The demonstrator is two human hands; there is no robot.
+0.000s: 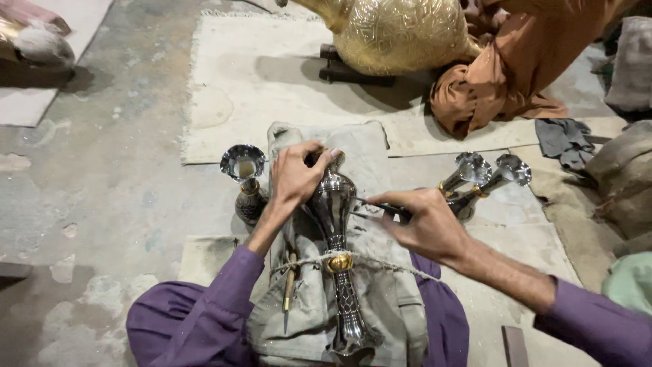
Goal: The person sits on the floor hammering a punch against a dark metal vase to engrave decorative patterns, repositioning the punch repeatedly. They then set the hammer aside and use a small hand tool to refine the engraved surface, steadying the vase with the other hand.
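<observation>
Large engraved brass vessel (401, 34), top of view, resting on a dark block over a pale mat (258, 75) spread on the concrete floor (115, 170); an orange cloth (502, 75) lies bunched against its right side. Grey padded cloth (380, 299) across the person's purple-clad lap, carrying a dark silvery vase (334, 211) laid lengthwise, its brass collar tied down by a cord (380, 261). Left hand (295, 173), fingers clamped over the vase's upper end. Right hand (428, 224), fingers closed on a slim dark tool (380, 206) whose tip touches the vase's body. Three similar vases: one upright (246, 180) just left of the left hand, two tilted (489, 173) beyond the right hand. A wooden-handled tool (290, 285) rests on the cloth by the left forearm.
</observation>
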